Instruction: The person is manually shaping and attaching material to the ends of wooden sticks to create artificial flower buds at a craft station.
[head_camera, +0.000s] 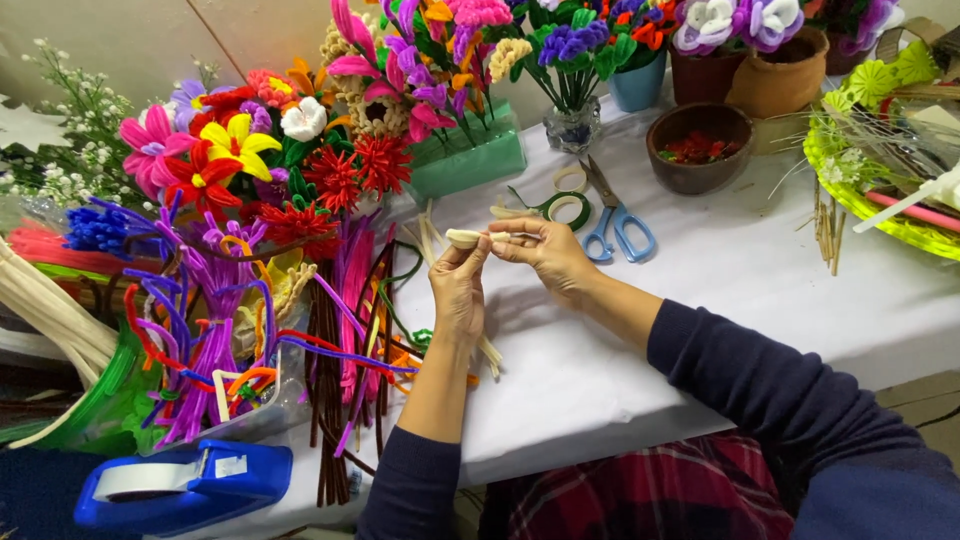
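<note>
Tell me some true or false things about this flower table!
1. Both hands, left hand and right hand, hold a cream fuzzy stick. True.
2. The scissors have red handles. False: they are blue.
3. The tape holder is blue. True.
4. The brown bowl sits on the floor. False: it stands on the white table.

One head-worn camera looks steeply down, close over the white table (720, 290).
</note>
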